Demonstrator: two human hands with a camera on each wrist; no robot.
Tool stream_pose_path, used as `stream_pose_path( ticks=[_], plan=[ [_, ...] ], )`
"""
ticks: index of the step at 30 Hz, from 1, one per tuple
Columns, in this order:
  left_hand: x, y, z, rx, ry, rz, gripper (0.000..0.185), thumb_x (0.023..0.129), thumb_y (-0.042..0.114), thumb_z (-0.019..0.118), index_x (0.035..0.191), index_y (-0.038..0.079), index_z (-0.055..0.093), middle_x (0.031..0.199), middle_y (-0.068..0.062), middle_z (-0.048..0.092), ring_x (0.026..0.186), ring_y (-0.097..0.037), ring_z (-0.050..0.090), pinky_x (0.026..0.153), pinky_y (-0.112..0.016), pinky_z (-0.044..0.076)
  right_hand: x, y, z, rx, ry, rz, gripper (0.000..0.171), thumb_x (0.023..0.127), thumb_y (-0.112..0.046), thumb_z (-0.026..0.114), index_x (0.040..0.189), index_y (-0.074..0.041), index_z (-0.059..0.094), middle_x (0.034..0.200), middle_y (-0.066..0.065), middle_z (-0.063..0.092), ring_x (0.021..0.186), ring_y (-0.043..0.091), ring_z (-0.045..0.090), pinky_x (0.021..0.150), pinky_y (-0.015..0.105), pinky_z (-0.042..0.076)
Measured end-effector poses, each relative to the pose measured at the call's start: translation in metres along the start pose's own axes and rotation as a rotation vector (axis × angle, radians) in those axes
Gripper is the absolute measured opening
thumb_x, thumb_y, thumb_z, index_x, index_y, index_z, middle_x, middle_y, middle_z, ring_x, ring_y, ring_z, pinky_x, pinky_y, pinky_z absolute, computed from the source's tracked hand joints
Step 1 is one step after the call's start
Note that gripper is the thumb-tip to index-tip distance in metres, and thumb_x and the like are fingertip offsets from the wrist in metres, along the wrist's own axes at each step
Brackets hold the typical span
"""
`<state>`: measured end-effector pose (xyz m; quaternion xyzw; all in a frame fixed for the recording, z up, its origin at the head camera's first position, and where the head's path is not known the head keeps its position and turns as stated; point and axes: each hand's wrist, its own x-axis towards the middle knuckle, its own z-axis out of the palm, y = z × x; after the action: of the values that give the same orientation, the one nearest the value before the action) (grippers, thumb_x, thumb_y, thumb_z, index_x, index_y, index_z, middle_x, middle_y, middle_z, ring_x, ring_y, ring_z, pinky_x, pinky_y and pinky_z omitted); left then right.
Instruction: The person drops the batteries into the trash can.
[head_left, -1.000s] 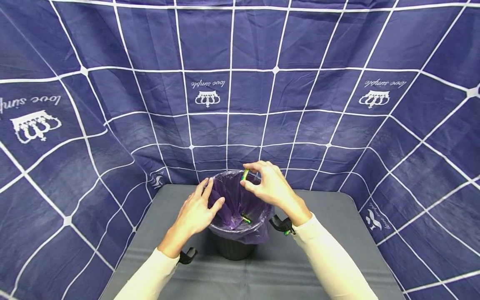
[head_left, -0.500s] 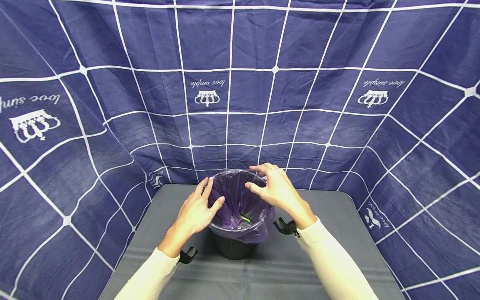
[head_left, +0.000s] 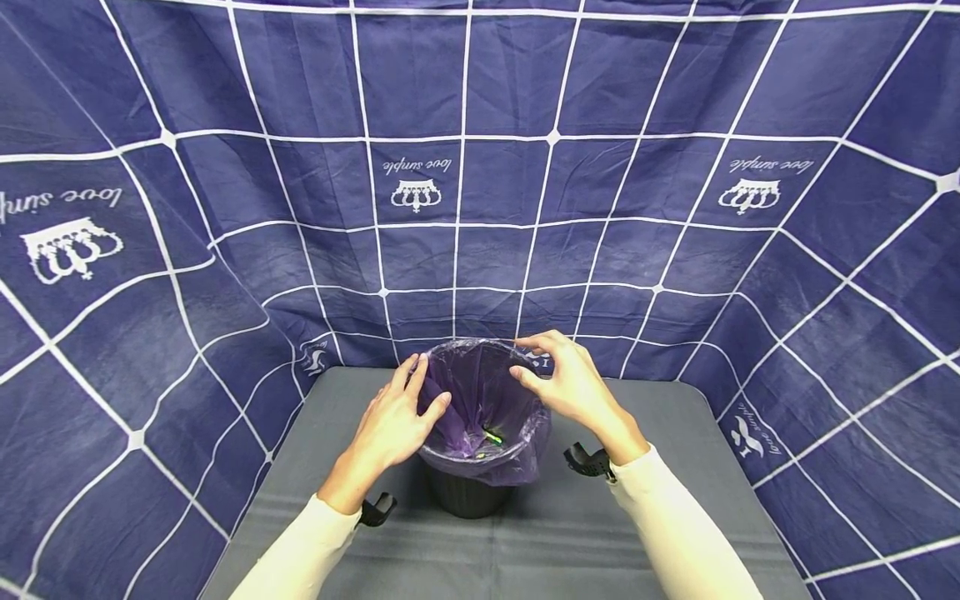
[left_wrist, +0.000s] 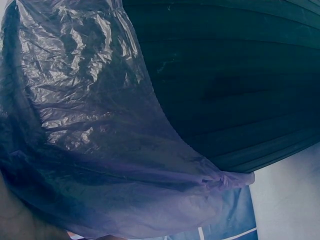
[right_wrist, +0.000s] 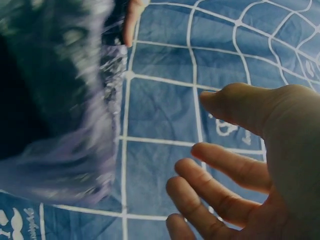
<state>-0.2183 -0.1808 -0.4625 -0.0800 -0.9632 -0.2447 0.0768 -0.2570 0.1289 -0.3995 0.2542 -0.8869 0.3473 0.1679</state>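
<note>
In the head view a dark, ribbed trash bin (head_left: 468, 497) stands upright, lined with a purple translucent trash bag (head_left: 519, 475) folded over its rim. Inside, low on the bag, lie small bright green and yellow pieces (head_left: 492, 437). My left hand (head_left: 396, 421) is at the bin's left rim, fingers extended and thumb reaching over the opening. The bag overhang (left_wrist: 95, 115) and ribbed bin wall (left_wrist: 235, 85) fill most of the left wrist view. My right hand (head_left: 573, 383) hovers by the right rim with thumb and fingers apart and nothing between them, as the right wrist view also shows.
The bin rests on a grey padded surface (head_left: 360, 558). A dark blue curtain (head_left: 487, 183) with white grid lines encloses the back and both sides. Black wrist mounts (head_left: 588, 460) stick out beneath both wrists.
My right hand let go of a small green and yellow cylinder, which is gone from its fingers, then moved right, away from the opening. My left hand stays in place.
</note>
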Motion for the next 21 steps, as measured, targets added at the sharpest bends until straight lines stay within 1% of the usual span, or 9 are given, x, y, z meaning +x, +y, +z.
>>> stream_pose_path(
  ticks=[7,11,13,15,17,21],
  plan=[
    [0.000,0.000,0.000,-0.003,-0.001,-0.002,0.088,0.117,0.061,0.057,0.186,0.012,0.031,0.192,-0.018,0.033,0.162,-0.059,0.053,0.133,-0.076,0.043,-0.011,0.021,0.001,0.001,0.039,0.021,0.041,0.102,-0.024,0.091,0.141,-0.014,0.084,0.132,0.007,0.084,0.120,0.033,0.082,0.104,0.058,0.063],
    [0.000,0.000,0.001,-0.001,-0.002,0.001,0.088,0.117,0.061,0.056,0.186,0.013,0.031,0.192,-0.018,0.033,0.161,-0.060,0.055,0.133,-0.076,0.043,-0.018,0.036,0.003,-0.010,0.067,0.043,0.041,0.101,-0.022,0.092,0.139,-0.013,0.085,0.129,0.007,0.085,0.117,0.031,0.081,0.101,0.057,0.062],
    [0.000,-0.001,0.000,-0.001,-0.002,-0.002,0.089,0.117,0.061,0.057,0.186,0.013,0.030,0.192,-0.018,0.032,0.161,-0.060,0.054,0.134,-0.076,0.042,-0.021,0.044,0.004,-0.017,0.085,0.046,0.040,0.100,-0.021,0.093,0.138,-0.012,0.085,0.126,0.006,0.085,0.115,0.029,0.081,0.099,0.054,0.062],
    [0.000,-0.001,0.000,0.000,-0.001,-0.004,0.089,0.116,0.061,0.058,0.186,0.013,0.030,0.192,-0.017,0.032,0.162,-0.060,0.054,0.133,-0.076,0.042,-0.025,0.050,0.004,-0.015,0.096,0.056,0.039,0.100,-0.020,0.093,0.138,-0.013,0.085,0.124,0.006,0.084,0.115,0.029,0.080,0.099,0.052,0.062],
    [0.000,-0.001,0.001,0.001,0.003,-0.004,0.089,0.116,0.061,0.058,0.186,0.013,0.031,0.192,-0.017,0.033,0.162,-0.059,0.054,0.133,-0.076,0.043,-0.029,0.056,0.005,-0.010,0.106,0.069,0.038,0.101,-0.020,0.092,0.138,-0.013,0.085,0.126,0.006,0.085,0.115,0.030,0.081,0.099,0.052,0.062],
    [0.001,-0.003,0.002,0.006,0.013,0.002,0.087,0.117,0.061,0.058,0.186,0.013,0.032,0.191,-0.016,0.034,0.160,-0.058,0.056,0.130,-0.075,0.046,-0.037,0.068,0.007,0.019,0.116,0.114,0.036,0.104,-0.019,0.090,0.139,-0.012,0.085,0.132,0.010,0.084,0.118,0.035,0.082,0.103,0.058,0.063]
  ],
)
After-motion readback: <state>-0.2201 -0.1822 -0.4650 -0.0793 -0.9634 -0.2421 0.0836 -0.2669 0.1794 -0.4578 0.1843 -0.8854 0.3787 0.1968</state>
